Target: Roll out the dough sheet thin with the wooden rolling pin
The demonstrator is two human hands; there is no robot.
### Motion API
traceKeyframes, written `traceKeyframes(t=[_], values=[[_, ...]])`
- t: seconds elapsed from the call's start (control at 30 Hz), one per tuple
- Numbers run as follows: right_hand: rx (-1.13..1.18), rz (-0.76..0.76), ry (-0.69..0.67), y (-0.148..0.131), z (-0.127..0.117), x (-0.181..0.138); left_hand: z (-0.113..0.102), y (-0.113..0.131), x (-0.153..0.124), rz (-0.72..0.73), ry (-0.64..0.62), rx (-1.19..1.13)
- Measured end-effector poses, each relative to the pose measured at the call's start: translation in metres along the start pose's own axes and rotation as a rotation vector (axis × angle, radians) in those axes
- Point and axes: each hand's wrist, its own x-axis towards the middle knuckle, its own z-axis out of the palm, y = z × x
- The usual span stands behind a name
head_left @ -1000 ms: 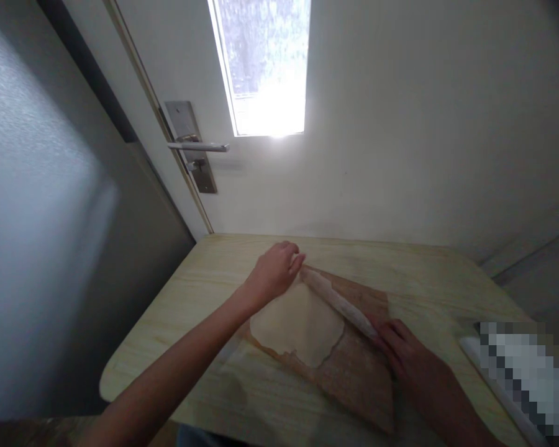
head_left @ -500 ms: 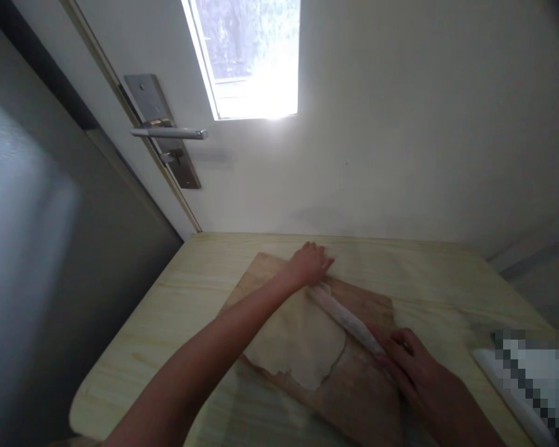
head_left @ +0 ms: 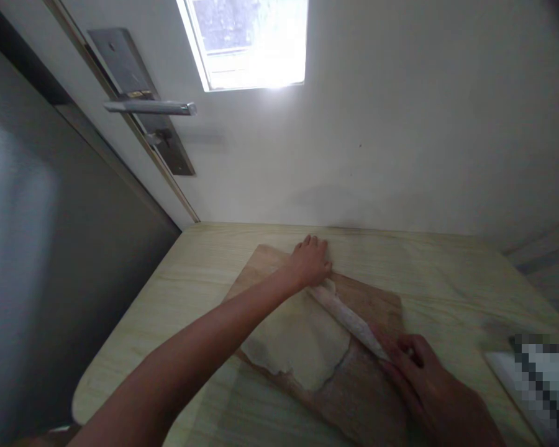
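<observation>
A pale sheet of dough [head_left: 302, 347], thin with an uneven edge, lies on a wooden board [head_left: 370, 397]. Across its far right side runs a flour-whitened rolling pin [head_left: 347, 318], slanting from the board's back edge toward the front right. Dough rises against the pin near its far end, though how far it wraps round is unclear. My left hand [head_left: 310, 261] is closed over that far end, which it hides. At the near end, my right hand [head_left: 419, 372] grips the pin with the thumb and fingers bent. My left forearm covers part of the dough.
The board rests askew on a light wood table [head_left: 168, 310] pushed against a pale door [head_left: 400, 124] with a metal handle [head_left: 153, 108] and a bright window [head_left: 256, 43]. At the right edge lies a blurred-out white object [head_left: 540, 379]. A dark grey surface [head_left: 74, 261] stands left.
The camera view has shifted slightly, so the door handle and window sit higher and farther left. Both hands stay on the rolling pin, which has barely moved over the board.
</observation>
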Motion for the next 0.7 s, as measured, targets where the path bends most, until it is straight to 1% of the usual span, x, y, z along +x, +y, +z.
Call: traceKeyframes(t=[0.13, 0.3, 0.4, 0.57, 0.7], values=[[-0.043, -0.02, -0.051, -0.002, -0.002, -0.003, 0.0, -0.002, -0.009, -0.016, 0.005, 0.01], [-0.122, -0.025, -0.066, -0.006, -0.001, -0.01, 0.0, -0.004, -0.019, -0.06, -0.024, 0.014], [-0.15, -0.058, -0.062, -0.01, -0.002, -0.013, -0.001, -0.004, -0.024, -0.076, -0.047, 0.021], [-0.187, -0.037, -0.1, -0.02, -0.009, -0.013, -0.006, -0.005, -0.033, -0.072, -0.075, 0.027], [-0.205, -0.095, -0.051, -0.02, -0.008, -0.013, -0.01, -0.004, -0.041, -0.078, -0.098, 0.028]])
